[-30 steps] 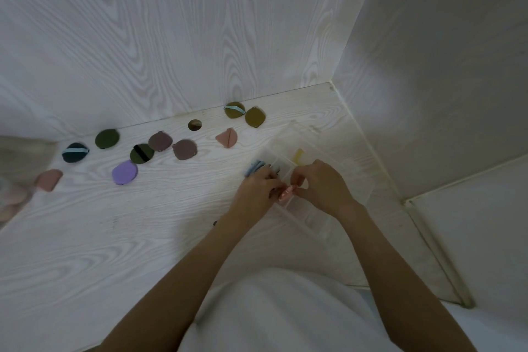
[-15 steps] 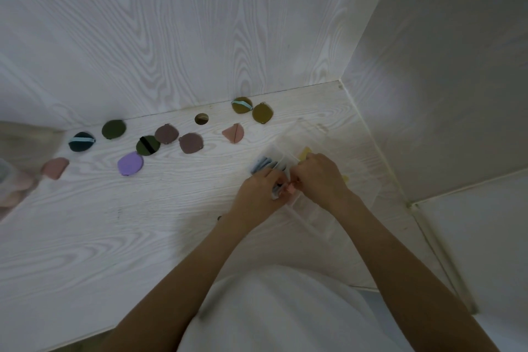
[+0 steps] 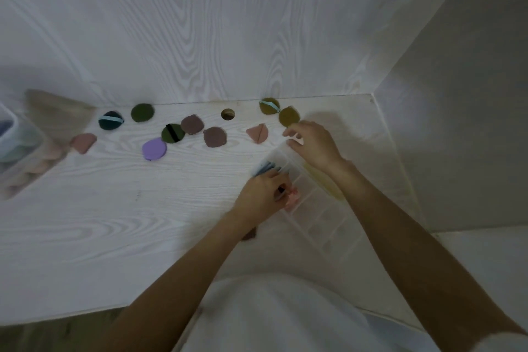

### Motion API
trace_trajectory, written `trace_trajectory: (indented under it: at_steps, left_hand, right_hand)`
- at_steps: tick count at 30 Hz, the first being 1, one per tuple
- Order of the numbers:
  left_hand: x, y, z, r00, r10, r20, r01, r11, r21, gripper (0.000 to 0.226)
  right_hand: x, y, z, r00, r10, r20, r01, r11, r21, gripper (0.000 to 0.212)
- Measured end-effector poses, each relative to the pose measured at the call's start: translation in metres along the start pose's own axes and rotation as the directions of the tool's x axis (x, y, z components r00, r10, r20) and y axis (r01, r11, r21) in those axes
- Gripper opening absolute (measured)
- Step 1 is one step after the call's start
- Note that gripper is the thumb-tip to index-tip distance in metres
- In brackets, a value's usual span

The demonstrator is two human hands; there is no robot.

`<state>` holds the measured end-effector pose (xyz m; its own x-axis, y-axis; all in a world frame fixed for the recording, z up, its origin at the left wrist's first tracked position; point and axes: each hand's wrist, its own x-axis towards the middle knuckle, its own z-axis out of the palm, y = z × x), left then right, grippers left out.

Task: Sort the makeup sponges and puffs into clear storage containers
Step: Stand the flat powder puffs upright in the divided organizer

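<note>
White wood-grain panels wall in the surface point(image 3: 114, 208) on two sides, and a row of loose puffs lies along its far edge, from ten o'clock round to one o'clock. Half a second ago both hands were bunched together over the clear divided container point(image 3: 323, 208), working a pink sponge point(image 3: 293, 198) into a cell. Now they have parted. The right hand point(image 3: 311, 143) has lifted away toward one o'clock, its grip loose and empty, fingers spread just short of the olive puff point(image 3: 289, 116) and the one with a pale blue strap point(image 3: 269, 106) beside it. The left hand point(image 3: 264, 194) has stayed at the container's near-left edge, fingers curled at the pink sponge; whether it pinches or only presses it I cannot tell. Blue sponges point(image 3: 264, 168) stand in the cell just beyond the left hand, and something yellow point(image 3: 325, 184) shows through the plastic under the right forearm.

My reading is that the pink piece is seated, or nearly so, and the right hand is off to fetch the next one. Much remains: the salmon folded puff point(image 3: 258, 133), two mauve rounds point(image 3: 215, 136), the purple one point(image 3: 154, 148) and several dark green ones are all unsorted. A second container point(image 3: 8, 134) sits blurred at nine o'clock.
</note>
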<state>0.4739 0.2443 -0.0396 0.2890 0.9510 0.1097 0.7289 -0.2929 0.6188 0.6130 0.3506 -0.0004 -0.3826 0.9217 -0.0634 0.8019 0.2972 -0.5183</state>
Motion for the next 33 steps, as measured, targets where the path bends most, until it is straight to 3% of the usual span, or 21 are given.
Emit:
trace_trajectory:
  at_steps: [4, 9, 13, 16, 20, 24, 29, 33]
  left_hand:
    - [-0.006, -0.006, -0.004, 0.999, -0.019, -0.026, 0.019, 1.0, 0.005, 0.016]
    - [-0.012, -0.016, -0.005, 0.997, -0.063, -0.032, 0.065, 0.997, 0.045, 0.017]
    - [-0.013, -0.016, -0.008, 0.997, -0.068, -0.037, 0.07, 0.995, 0.064, 0.018]
    - [-0.012, -0.015, -0.01, 0.997, -0.069, -0.023, 0.07, 0.996, 0.047, 0.019]
    - [-0.014, -0.009, -0.014, 0.993, -0.088, -0.073, 0.096, 0.988, 0.123, 0.021]
    - [-0.013, -0.006, -0.016, 0.979, -0.13, -0.155, 0.159, 0.968, 0.195, 0.023]
    - [-0.015, -0.008, -0.013, 0.973, -0.166, -0.16, 0.195, 0.964, 0.183, 0.019]
    - [-0.015, -0.008, -0.012, 0.969, -0.165, -0.185, 0.195, 0.968, 0.157, 0.018]
  right_hand:
    - [0.06, -0.013, 0.032, 0.995, 0.057, 0.082, -0.061, 0.997, 0.055, 0.025]
    - [0.094, -0.02, 0.057, 0.963, 0.207, 0.173, -0.187, 0.974, -0.127, 0.042]
    - [0.093, -0.021, 0.06, 0.979, 0.147, 0.139, -0.112, 0.966, -0.235, 0.018]
    - [0.076, -0.022, 0.043, 0.999, 0.032, 0.021, -0.029, 0.992, -0.127, 0.014]
    - [0.02, -0.028, 0.003, 0.991, -0.021, -0.129, 0.044, 0.982, 0.183, 0.006]
    - [-0.05, -0.017, -0.025, 0.995, 0.008, -0.102, 0.026, 0.943, 0.331, 0.008]
    - [-0.081, -0.003, -0.018, 0.977, -0.207, 0.05, 0.195, 0.965, 0.174, 0.012]
    - [-0.08, -0.004, 0.005, 0.919, -0.361, 0.161, 0.384, 0.91, -0.154, 0.015]
